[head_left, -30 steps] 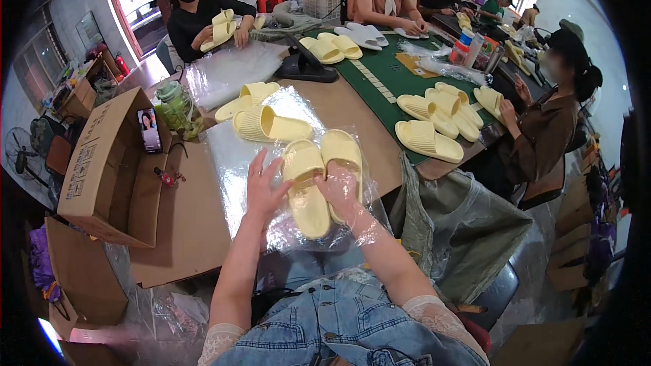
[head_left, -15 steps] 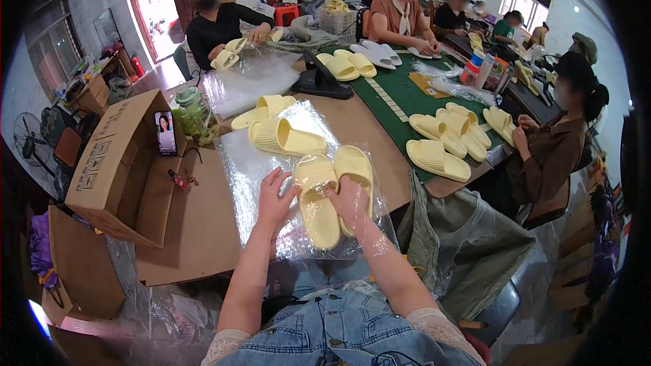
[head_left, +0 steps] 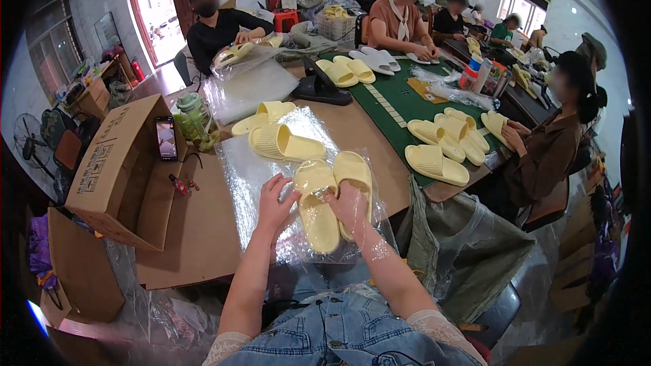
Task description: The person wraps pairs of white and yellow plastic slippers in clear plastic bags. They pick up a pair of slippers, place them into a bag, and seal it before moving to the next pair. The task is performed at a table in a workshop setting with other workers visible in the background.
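A pair of pale yellow slippers lies side by side in front of me, a left slipper point(head_left: 319, 224) and a right slipper point(head_left: 354, 166), toes pointing away. A clear plastic bag point(head_left: 281, 252) covers them, at least in part. My right hand point(head_left: 350, 205) reaches inside the plastic and holds the right slipper, its fingertips hidden under the strap and its thumb near the left slipper. To the left of the pair, my left hand point(head_left: 274, 205) rests on the plastic, fingers spread and nothing in them. Just beyond lies another ribbed yellow slipper point(head_left: 288, 144) next to its mate point(head_left: 261, 116).
A cardboard box point(head_left: 125, 176) with a phone point(head_left: 166, 139) stands at left, near a green jar point(head_left: 193, 118). A black stand point(head_left: 325, 85) sits farther back. Several slippers rest on a green mat point(head_left: 390, 105) at right, where co-workers sit. Grey-green sacking point(head_left: 468, 251) hangs by the table.
My hands and the bagged pair have barely moved. The co-worker at right has moved both hands onto a yellow slipper, and the one at far left has lowered a slipper slightly.
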Available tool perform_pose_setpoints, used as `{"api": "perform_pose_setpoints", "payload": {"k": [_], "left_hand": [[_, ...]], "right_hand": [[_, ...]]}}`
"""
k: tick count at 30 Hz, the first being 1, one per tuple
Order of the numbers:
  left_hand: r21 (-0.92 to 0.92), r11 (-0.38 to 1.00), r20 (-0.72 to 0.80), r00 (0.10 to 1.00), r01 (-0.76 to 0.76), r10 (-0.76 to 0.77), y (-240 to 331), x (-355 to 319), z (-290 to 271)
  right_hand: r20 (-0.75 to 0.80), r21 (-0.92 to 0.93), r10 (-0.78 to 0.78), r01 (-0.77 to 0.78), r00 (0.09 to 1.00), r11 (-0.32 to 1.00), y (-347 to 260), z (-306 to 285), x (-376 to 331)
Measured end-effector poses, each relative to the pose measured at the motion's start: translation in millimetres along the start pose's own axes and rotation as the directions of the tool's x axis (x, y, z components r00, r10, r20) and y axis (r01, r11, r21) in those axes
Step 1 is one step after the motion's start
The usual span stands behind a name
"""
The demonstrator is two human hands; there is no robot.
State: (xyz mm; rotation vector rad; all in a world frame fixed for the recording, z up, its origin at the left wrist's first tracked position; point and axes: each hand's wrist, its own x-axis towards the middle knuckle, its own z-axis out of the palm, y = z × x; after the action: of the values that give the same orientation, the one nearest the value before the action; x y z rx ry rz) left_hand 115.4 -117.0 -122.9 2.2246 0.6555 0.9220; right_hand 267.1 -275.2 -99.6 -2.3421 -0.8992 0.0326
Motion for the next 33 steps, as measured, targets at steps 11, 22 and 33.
{"api": "perform_pose_setpoints", "payload": {"k": [11, 22, 33], "left_hand": [[-0.02, 1.0, 0.006, 1.0, 0.007, -0.007, -0.4, 0.5, -0.3], [-0.03, 0.999, 0.002, 1.0, 0.015, -0.015, -3.3, -0.5, 0.0], [-0.044, 0.999, -0.003, 1.0, 0.009, -0.009, -5.4, 0.2, 0.5]], "right_hand": [[0.029, -0.009, 0.007, -0.007, 1.0, 1.0, -1.5, -4.3, 0.2], [0.004, 0.008, 0.017, -0.017, 1.0, 1.0, -3.7, -3.3, -1.0], [0.013, 0.018, 0.036, -0.036, 0.999, 0.999, -7.7, -8.6, -1.9]]}}
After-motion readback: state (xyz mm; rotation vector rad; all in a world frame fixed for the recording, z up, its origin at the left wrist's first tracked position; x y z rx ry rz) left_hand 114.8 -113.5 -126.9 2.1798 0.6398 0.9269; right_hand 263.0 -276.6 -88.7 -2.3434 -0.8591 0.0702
